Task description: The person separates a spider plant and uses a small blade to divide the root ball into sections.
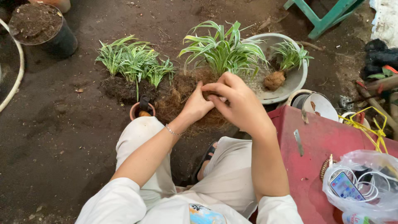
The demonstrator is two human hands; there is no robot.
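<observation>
My left hand (197,105) and my right hand (236,101) meet over a ball of brown coconut fibre (182,95) wrapped round the roots of a striped green plant (222,49). Both hands' fingers pinch into the fibre at the plant's base. A thin bracelet circles my left wrist. I sit low, knees in pale trousers either side of the fibre ball.
Another clump of striped plants (132,62) lies on the soil at left. A grey basin (290,79) holds a small plant with a root ball (274,80). A small terracotta pot (142,110), black soil-filled pot (39,27), red box (323,149), plastic bag with phone (360,184), green stool (327,14).
</observation>
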